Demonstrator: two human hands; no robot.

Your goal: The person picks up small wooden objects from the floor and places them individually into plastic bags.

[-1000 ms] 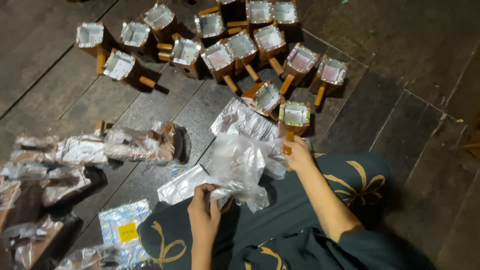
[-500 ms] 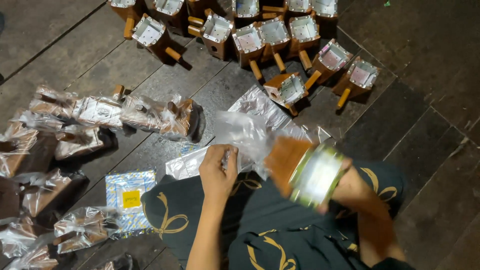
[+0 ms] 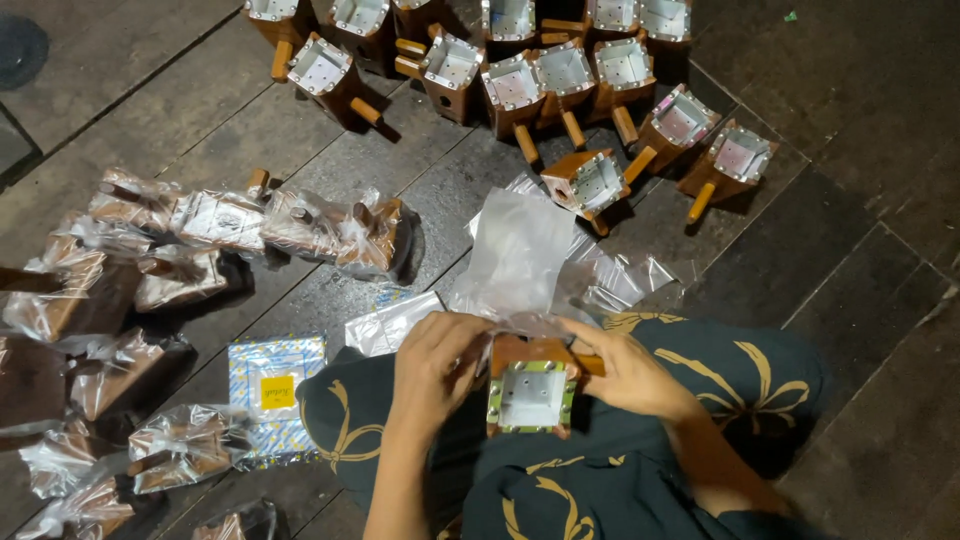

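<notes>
A small wooden box with a metal-lined square opening and a short wooden handle (image 3: pixel 531 392) rests on my lap. My right hand (image 3: pixel 628 371) grips its handle side. My left hand (image 3: pixel 436 361) holds the box's left side together with the edge of a clear plastic bag (image 3: pixel 518 252), which stands up behind the box. More clear bags (image 3: pixel 610 280) lie flat on the floor beyond my knees.
Several unwrapped wooden boxes (image 3: pixel 590 183) stand in rows at the top. Several bagged boxes (image 3: pixel 330 226) are piled along the left. A blue-white packet with a yellow label (image 3: pixel 271 388) lies by my left knee. The floor is dark stone tile (image 3: pixel 850 140).
My right hand brought one wooden box from the floor rows down onto my lap. Both hands now hold it at the mouth of a plastic bag.
</notes>
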